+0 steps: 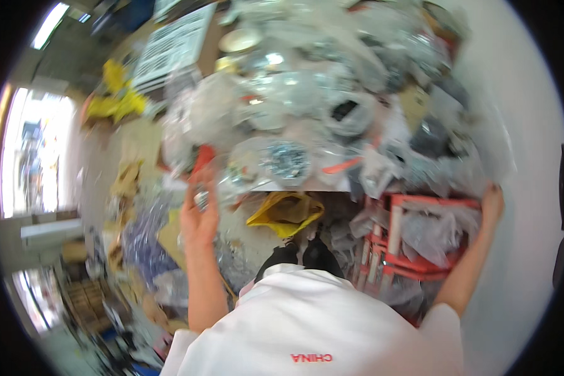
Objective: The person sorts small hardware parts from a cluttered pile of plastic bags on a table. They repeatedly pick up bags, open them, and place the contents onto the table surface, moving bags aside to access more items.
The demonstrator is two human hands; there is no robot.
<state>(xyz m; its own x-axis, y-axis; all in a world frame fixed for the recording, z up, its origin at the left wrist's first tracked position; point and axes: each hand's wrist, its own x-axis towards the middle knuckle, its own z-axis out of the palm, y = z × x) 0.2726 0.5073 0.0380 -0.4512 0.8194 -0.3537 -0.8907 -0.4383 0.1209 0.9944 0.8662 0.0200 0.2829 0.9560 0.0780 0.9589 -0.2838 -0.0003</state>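
Note:
My left hand (200, 219) is at the near left edge of the table, palm up, with the fingers curled around small shiny metal pieces (201, 199). Just beyond its fingertips is a red piece (203, 158). To its right lies a clear bag of silvery metal parts (287, 160). My right hand (492, 202) is at the right end of the table, by the white wall. Its fingers look closed at the edge of clear plastic (492, 153), but blur hides what is between them.
Clear plastic bags (282, 91) of small parts crowd the table. A red frame (432, 269) with plastic bags stands below its right side. Under the front edge hangs an open yellow bag (286, 213). A white slatted panel (175, 47) and yellow plastic (116, 100) are at far left.

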